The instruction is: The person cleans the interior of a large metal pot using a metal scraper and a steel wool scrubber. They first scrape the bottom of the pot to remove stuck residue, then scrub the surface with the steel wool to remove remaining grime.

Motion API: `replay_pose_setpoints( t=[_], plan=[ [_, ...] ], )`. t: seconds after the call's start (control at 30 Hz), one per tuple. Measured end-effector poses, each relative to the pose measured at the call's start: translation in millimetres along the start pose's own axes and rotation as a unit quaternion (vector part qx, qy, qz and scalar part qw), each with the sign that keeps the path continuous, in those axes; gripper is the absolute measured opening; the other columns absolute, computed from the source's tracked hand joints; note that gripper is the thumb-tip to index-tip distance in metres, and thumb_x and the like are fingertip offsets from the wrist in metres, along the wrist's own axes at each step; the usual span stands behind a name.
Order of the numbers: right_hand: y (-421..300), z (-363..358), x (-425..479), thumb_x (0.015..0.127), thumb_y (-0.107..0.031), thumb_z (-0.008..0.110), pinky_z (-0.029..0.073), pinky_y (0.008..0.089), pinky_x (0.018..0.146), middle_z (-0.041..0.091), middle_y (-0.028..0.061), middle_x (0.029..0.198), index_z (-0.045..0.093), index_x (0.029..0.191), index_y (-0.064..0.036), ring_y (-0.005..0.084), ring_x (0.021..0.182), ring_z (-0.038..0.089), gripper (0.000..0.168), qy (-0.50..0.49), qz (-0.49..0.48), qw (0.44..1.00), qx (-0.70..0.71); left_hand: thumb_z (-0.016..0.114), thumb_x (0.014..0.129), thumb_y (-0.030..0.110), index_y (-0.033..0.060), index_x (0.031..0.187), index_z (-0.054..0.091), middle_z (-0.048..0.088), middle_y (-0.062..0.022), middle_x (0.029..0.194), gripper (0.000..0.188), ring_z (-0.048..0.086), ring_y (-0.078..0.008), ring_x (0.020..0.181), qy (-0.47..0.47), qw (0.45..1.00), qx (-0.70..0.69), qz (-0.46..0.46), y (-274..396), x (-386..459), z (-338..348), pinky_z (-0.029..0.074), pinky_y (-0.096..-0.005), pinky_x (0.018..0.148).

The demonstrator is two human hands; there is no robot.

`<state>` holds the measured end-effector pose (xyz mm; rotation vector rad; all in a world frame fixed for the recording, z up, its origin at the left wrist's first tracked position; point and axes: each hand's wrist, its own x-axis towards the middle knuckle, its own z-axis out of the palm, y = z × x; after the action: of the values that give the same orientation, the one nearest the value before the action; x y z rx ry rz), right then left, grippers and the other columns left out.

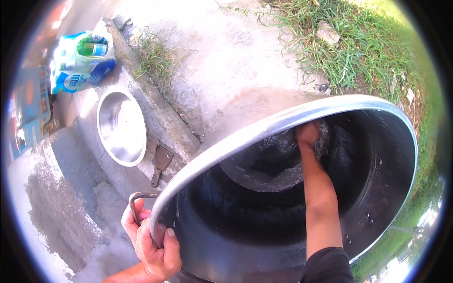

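A large metal pot lies tilted before me, its wide mouth towards me and its inside dark. My left hand grips the pot's rim at the lower left, thumb inside, fingers by the bent metal side handle. My right arm reaches deep into the pot, where my right hand is near the bottom, in or beside some dark, shiny liquid. The rim partly covers that hand, and its fingers are hidden, so whether it holds anything does not show.
Left of the pot, a shiny metal basin and a broad flat scraper lie on the concrete. Beyond them stand a plastic-wrapped pack of green bottles and printed boxes. Grass with a stone borders the upper right.
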<state>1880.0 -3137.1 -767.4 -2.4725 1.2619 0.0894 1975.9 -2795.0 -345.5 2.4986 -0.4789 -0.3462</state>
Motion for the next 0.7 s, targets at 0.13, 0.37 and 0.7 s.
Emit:
replay_pose_setpoints(
  t=[0.13, 0.37, 0.7],
  plan=[
    [-119, 95, 3, 0.088, -0.025, 0.050, 0.048, 0.0413, 0.080, 0.066, 0.0175, 0.091, 0.067, 0.088, -0.002, 0.0325, 0.088, 0.063, 0.029, 0.015, -0.173, 0.983, -0.066, 0.059, 0.078, 0.016, -0.0020, 0.116, 0.055, 0.035, -0.0266, 0.134, 0.042, 0.035, -0.0369, 0.124, -0.010, 1.000, 0.014, 0.012, 0, 4, 6, 0.025, -0.0496, 0.104],
    [-29, 32, -221, 0.078, -0.019, 0.054, 0.037, 0.0399, 0.092, 0.054, 0.0061, 0.109, 0.067, 0.098, -0.021, 0.0255, 0.112, 0.047, 0.024, -0.334, -0.240, 0.907, -0.086, 0.055, 0.068, -0.005, -0.0029, 0.113, 0.052, 0.035, -0.0315, 0.130, 0.046, 0.043, -0.0289, 0.102, -0.014, 0.999, 0.020, 0.020, 7, 7, 1, 0.037, -0.0415, 0.091],
    [-55, 22, -87, 0.062, -0.014, 0.066, 0.042, 0.0412, 0.087, 0.059, 0.0122, 0.095, 0.062, 0.092, -0.012, 0.0310, 0.098, 0.054, 0.031, -0.036, -0.104, 0.991, 0.078, 0.052, 0.071, -0.005, -0.0048, 0.118, 0.049, 0.031, -0.0288, 0.135, 0.047, 0.036, -0.0339, 0.120, -0.015, 0.999, 0.012, 0.027, 8, 7, 3, 0.026, -0.0434, 0.104]
  ],
)
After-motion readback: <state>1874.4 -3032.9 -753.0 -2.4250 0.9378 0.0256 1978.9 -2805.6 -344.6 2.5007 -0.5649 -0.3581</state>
